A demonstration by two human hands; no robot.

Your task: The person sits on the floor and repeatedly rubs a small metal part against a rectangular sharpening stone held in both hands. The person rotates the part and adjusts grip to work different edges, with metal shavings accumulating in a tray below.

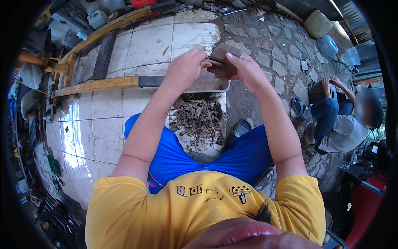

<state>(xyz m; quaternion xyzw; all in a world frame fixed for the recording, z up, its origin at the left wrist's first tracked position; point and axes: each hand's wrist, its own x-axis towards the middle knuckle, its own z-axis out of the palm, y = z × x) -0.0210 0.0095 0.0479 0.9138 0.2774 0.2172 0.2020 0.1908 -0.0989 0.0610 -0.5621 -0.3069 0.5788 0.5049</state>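
Out in front of me, my left hand [186,68] is closed on a small, slim, rod-like metal piece [214,62] that points toward the right hand. A dark brown, flat, worn sheet [226,51] is pinched in my right hand [247,71], thumb on top. Sheet and rod meet between the hands; whether the sheet is cloth or sandpaper I cannot tell. Below them lies a metal tray [226,86], partly hidden by my left forearm. Closer to me, a heap of rusty bolts, nuts and other small hardware [197,116] spreads over the white tiles.
A yellow and black metal frame [99,86] lies on the tiled floor [103,106] at left. At right, another person [342,120] sits low on the stone paving [286,68]. Plastic containers [318,24] stand at the far right, and a red panel [367,207] at the lower right.
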